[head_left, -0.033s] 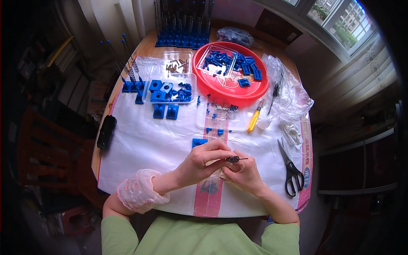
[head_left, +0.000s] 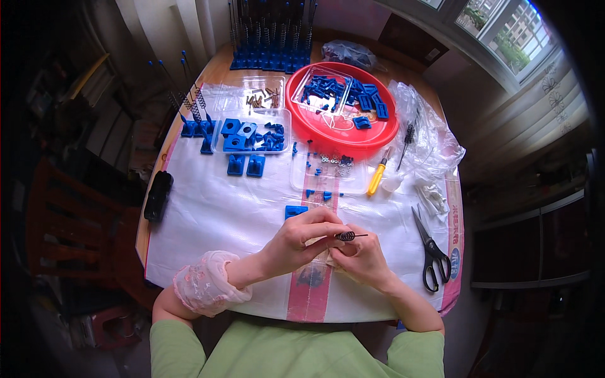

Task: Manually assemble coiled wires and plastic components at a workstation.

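Over the near edge of the table (head_left: pixel 143 239), the left hand (head_left: pixel 313 234) pinches a black spring (head_left: pixel 346 236); the right hand (head_left: pixel 364 255) is curled just beside it, its grip hidden. The spring-bearing blue stands (head_left: pixel 271 61) at the far edge look already assembled; loose blue parts (head_left: pixel 274 137) in the clear tray (head_left: pixel 218 148) apparently remain unused.

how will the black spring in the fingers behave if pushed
The black spring would probably flex and bounce back, since its wire is coiled. It is likely light, being thin wire. The slender wire jutting rightward might bend sideways.
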Demonstrator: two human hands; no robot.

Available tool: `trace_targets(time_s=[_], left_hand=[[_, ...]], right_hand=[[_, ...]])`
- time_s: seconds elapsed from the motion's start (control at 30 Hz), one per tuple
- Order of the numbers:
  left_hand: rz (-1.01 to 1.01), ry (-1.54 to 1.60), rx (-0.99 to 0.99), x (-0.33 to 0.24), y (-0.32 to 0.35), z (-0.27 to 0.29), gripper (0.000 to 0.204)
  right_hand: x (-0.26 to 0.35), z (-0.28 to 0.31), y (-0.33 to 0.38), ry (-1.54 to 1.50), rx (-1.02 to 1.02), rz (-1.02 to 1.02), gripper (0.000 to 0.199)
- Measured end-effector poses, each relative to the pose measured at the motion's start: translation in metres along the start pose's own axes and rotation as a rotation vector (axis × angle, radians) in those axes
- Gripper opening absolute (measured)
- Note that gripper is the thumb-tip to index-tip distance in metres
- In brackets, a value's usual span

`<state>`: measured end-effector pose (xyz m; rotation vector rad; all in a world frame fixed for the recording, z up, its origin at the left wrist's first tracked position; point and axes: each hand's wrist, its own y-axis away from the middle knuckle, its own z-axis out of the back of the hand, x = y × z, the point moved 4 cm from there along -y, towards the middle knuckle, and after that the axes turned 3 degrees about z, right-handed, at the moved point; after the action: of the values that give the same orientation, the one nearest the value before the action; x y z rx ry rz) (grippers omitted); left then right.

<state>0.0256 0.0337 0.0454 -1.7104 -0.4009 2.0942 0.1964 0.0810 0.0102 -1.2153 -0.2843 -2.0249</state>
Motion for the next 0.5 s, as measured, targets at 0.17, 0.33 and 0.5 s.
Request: trace_targets(time_s=[0.17,0.33,0.5], left_hand=[[0.023,0.001,0.002,-0.005,-0.002,0.001,0.034],[0.025,0.008,-0.003,-0.003,-0.001,0.002,0.033],[0.015,0.006,-0.010,0.001,0.000,0.001,0.033]], right_hand=[[-0.006,0.001,0.002,-0.102,0.075,0.025,0.011],[-0.009,0.014,0.000,-0.266,0.101,-0.146,0.010],[-0.004,0.015,-0.001,-0.234,0.050,-0.208,0.015]])
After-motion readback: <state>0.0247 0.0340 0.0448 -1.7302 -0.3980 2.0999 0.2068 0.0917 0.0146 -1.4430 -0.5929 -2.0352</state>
